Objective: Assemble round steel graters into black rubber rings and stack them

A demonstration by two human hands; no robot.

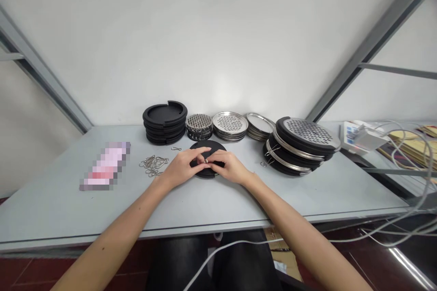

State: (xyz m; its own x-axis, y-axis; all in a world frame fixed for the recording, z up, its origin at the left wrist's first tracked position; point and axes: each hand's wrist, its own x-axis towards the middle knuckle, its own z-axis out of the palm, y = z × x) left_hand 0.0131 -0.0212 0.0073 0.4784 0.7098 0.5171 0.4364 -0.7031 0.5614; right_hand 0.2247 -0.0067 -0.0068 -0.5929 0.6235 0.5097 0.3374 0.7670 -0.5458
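My left hand (182, 166) and my right hand (231, 166) meet over a round black disc (212, 146) lying on the table. Between the pinched fingertips of both shows a small shiny metal piece (205, 161), too small and covered to name exactly. Fingers hide much of the disc. Left of my left hand lies a loose pile of silvery wire clips (153, 163), and a single wire clip (176, 148) rests just behind it.
Along the wall stand a stack of black round trays (165, 122), spiked metal discs (199, 126), perforated metal discs (230, 123) and metal rings (260, 125). Assembled black-and-metal discs (300, 145) are stacked right. A blurred-out pinkish object (105, 166) lies left; white cables (425, 182) hang right.
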